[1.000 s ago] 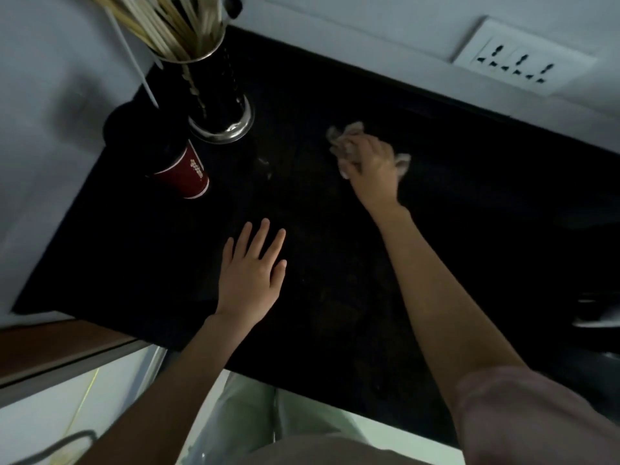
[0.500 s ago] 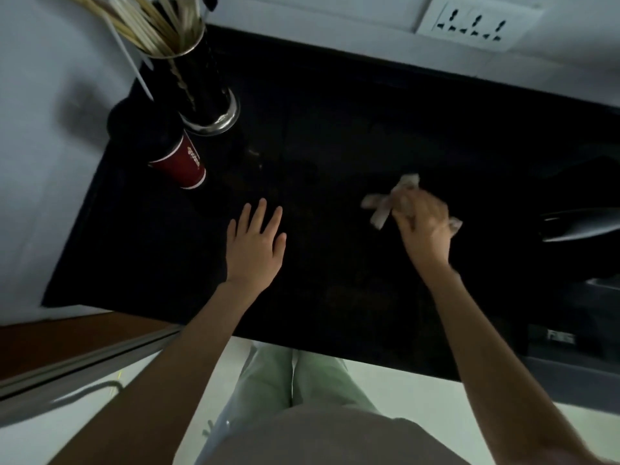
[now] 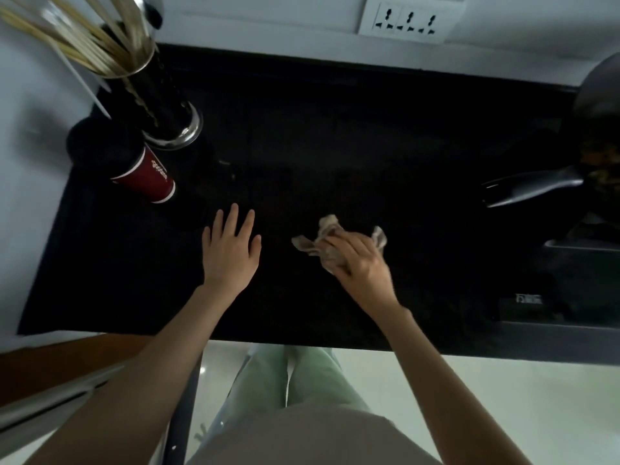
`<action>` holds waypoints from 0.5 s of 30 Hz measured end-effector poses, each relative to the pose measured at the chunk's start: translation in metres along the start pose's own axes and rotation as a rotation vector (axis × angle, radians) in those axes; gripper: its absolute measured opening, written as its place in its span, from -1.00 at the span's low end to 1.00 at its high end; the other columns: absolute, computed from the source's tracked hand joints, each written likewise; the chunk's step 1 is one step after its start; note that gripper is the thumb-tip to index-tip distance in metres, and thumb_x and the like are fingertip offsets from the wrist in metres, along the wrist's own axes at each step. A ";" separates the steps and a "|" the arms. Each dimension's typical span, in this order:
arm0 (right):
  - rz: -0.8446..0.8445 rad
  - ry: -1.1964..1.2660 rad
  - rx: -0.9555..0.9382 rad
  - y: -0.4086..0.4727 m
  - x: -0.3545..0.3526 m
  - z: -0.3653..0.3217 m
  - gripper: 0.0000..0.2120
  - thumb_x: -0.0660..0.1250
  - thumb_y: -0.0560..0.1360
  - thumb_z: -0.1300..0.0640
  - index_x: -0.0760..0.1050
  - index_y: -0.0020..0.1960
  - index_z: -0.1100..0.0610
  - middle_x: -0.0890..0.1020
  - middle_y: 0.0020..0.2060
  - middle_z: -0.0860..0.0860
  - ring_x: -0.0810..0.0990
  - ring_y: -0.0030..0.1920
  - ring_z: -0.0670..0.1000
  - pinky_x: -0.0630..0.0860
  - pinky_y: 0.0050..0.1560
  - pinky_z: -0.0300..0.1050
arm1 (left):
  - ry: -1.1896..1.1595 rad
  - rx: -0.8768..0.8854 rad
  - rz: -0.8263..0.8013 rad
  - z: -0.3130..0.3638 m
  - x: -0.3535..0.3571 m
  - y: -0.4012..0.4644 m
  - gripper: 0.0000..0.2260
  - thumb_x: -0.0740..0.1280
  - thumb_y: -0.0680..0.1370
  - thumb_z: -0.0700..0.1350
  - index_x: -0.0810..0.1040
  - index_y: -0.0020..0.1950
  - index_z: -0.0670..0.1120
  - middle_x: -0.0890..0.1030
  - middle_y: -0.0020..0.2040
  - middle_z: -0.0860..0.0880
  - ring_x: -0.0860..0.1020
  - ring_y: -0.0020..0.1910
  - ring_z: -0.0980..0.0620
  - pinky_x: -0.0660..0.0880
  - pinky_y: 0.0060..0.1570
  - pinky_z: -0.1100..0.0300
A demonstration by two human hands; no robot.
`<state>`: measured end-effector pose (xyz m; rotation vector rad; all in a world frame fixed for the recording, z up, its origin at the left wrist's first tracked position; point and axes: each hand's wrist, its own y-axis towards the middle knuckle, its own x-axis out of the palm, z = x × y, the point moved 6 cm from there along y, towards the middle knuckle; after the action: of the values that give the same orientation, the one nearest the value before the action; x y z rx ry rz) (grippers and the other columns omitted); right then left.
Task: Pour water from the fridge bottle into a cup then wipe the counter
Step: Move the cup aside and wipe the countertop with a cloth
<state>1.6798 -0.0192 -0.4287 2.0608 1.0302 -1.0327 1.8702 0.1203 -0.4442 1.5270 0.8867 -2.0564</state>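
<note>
Black counter (image 3: 385, 156), seen from above. Person stands at its near edge, both forearms reaching in over it.

Right hand (image 3: 360, 263): on the counter near the front middle, fingers curled over a crumpled beige cloth (image 3: 327, 241) and gripping it. Cloth bunches out from under the fingers toward the left and far side, with a small corner showing past the knuckles on the right. Cloth lies against the counter surface. Slight motion blur on this hand.

Left hand (image 3: 231, 251): palm down, flat on the counter, just left of the cloth but apart from it. Fingers straight and lightly spread, thumb out to the side. Holds nothing.

Red paper cup (image 3: 146, 177): far left of the counter, white lettering on its side, white rim at the base. Looks upright, leaning only by the wide lens. Whether it holds water cannot be told. A dark round object sits just behind it to the left, too dark to identify.

Steel utensil holder (image 3: 161, 92): right beside the cup on its far side, packed with pale chopsticks (image 3: 72, 38) fanning out toward the corner.

White wall socket (image 3: 409, 20): on the wall behind the counter.

Dark pan (image 3: 597, 129): at the right edge, long handle pointing toward the middle, some food visible inside.

Fridge bottle: not seen.
</note>
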 end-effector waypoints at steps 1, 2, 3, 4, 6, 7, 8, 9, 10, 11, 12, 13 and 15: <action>0.016 -0.023 0.014 -0.006 -0.007 0.013 -0.61 0.39 0.44 0.14 0.53 0.27 0.06 0.56 0.23 0.02 0.52 0.18 0.09 0.44 0.22 0.00 | 0.002 0.003 -0.002 0.000 0.000 0.000 -0.53 0.12 0.64 0.05 0.21 0.54 -0.02 0.15 0.56 -0.14 0.10 0.54 -0.21 0.16 0.45 -0.21; 0.041 -0.052 0.042 -0.006 -0.015 0.029 -0.61 0.40 0.45 0.17 0.53 0.27 0.07 0.57 0.23 0.04 0.53 0.17 0.11 0.45 0.21 0.01 | 0.006 0.004 -0.007 0.000 0.000 0.000 -0.53 0.12 0.64 0.05 0.20 0.54 -0.02 0.15 0.56 -0.14 0.10 0.54 -0.21 0.16 0.45 -0.20; 0.066 -0.080 0.086 0.002 -0.022 0.048 -0.63 0.39 0.46 0.18 0.53 0.26 0.09 0.58 0.22 0.07 0.53 0.16 0.14 0.44 0.20 0.02 | 0.013 0.006 -0.013 0.000 0.000 0.000 -0.53 0.11 0.64 0.05 0.19 0.54 -0.02 0.15 0.57 -0.14 0.09 0.54 -0.21 0.15 0.46 -0.20; 0.084 -0.109 0.149 0.015 -0.028 0.067 -0.66 0.37 0.48 0.16 0.53 0.26 0.11 0.58 0.21 0.09 0.53 0.17 0.16 0.42 0.19 0.02 | 0.023 0.007 -0.018 0.000 0.001 0.000 -0.52 0.11 0.64 0.06 0.18 0.54 -0.02 0.14 0.57 -0.14 0.09 0.55 -0.20 0.15 0.46 -0.20; 0.118 -0.133 0.300 0.051 -0.039 0.097 -0.65 0.30 0.53 0.08 0.49 0.29 0.12 0.56 0.24 0.09 0.50 0.21 0.18 0.40 0.20 0.03 | 0.039 0.006 -0.031 0.001 0.002 -0.001 -0.52 0.09 0.64 0.07 0.16 0.55 -0.01 0.12 0.57 -0.13 0.08 0.55 -0.19 0.14 0.46 -0.21; 0.132 -0.128 0.370 0.069 -0.041 0.105 -0.63 0.30 0.53 0.07 0.47 0.32 0.12 0.54 0.26 0.09 0.47 0.24 0.19 0.39 0.21 0.04 | 0.046 0.006 -0.038 0.002 0.002 -0.002 -0.52 0.09 0.64 0.07 0.15 0.55 0.00 0.12 0.57 -0.13 0.07 0.55 -0.18 0.14 0.47 -0.20; 0.137 -0.117 0.419 0.085 -0.040 0.107 -0.62 0.31 0.53 0.09 0.46 0.34 0.11 0.52 0.29 0.09 0.44 0.27 0.19 0.37 0.23 0.04 | 0.055 0.013 -0.040 0.004 0.002 -0.004 -0.51 0.08 0.64 0.08 0.15 0.55 0.01 0.12 0.57 -0.12 0.08 0.55 -0.18 0.14 0.47 -0.20; 0.130 -0.108 0.434 0.099 -0.035 0.102 -0.60 0.32 0.52 0.11 0.45 0.35 0.11 0.50 0.30 0.08 0.42 0.29 0.19 0.35 0.25 0.02 | 0.066 0.030 -0.035 0.008 0.003 -0.008 -0.52 0.09 0.63 0.07 0.16 0.55 0.01 0.14 0.57 -0.12 0.09 0.55 -0.18 0.14 0.46 -0.20; 0.113 -0.097 0.417 0.108 -0.027 0.092 -0.60 0.34 0.52 0.12 0.45 0.35 0.11 0.50 0.30 0.08 0.41 0.29 0.18 0.32 0.26 0.00 | 0.075 0.056 -0.029 0.012 0.003 -0.014 -0.52 0.11 0.63 0.06 0.18 0.54 0.00 0.16 0.56 -0.13 0.12 0.54 -0.19 0.16 0.45 -0.20; 0.092 -0.086 0.376 0.113 -0.020 0.079 -0.60 0.35 0.50 0.11 0.46 0.33 0.10 0.51 0.28 0.08 0.42 0.27 0.18 0.31 0.26 -0.02 | 0.078 0.085 -0.025 0.017 0.005 -0.021 -0.53 0.12 0.63 0.06 0.21 0.53 -0.01 0.20 0.55 -0.13 0.14 0.53 -0.20 0.17 0.44 -0.21; 0.066 -0.077 0.316 0.112 -0.011 0.065 -0.59 0.37 0.48 0.11 0.47 0.32 0.10 0.53 0.26 0.08 0.44 0.24 0.18 0.32 0.24 -0.02 | 0.078 0.111 -0.023 0.022 0.006 -0.028 -0.54 0.13 0.62 0.05 0.24 0.52 -0.02 0.23 0.54 -0.14 0.17 0.52 -0.20 0.19 0.42 -0.21; 0.036 -0.062 0.254 0.107 -0.003 0.049 -0.59 0.39 0.46 0.11 0.49 0.30 0.09 0.55 0.23 0.08 0.47 0.22 0.17 0.34 0.23 -0.01 | 0.076 0.136 -0.020 0.027 0.009 -0.035 -0.54 0.12 0.62 0.04 0.27 0.51 -0.02 0.26 0.53 -0.14 0.20 0.51 -0.21 0.21 0.41 -0.22; 0.006 -0.011 0.144 0.080 0.006 0.021 -0.61 0.41 0.43 0.12 0.52 0.25 0.08 0.58 0.20 0.06 0.51 0.17 0.13 0.38 0.22 -0.02 | 0.071 0.178 -0.023 0.035 0.014 -0.050 -0.56 0.07 0.62 0.05 0.33 0.48 -0.03 0.32 0.50 -0.14 0.26 0.49 -0.22 0.26 0.38 -0.23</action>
<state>1.7414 -0.0747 -0.4312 2.1684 0.9683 -1.1434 1.8089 0.1314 -0.4394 1.6983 0.7674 -2.1589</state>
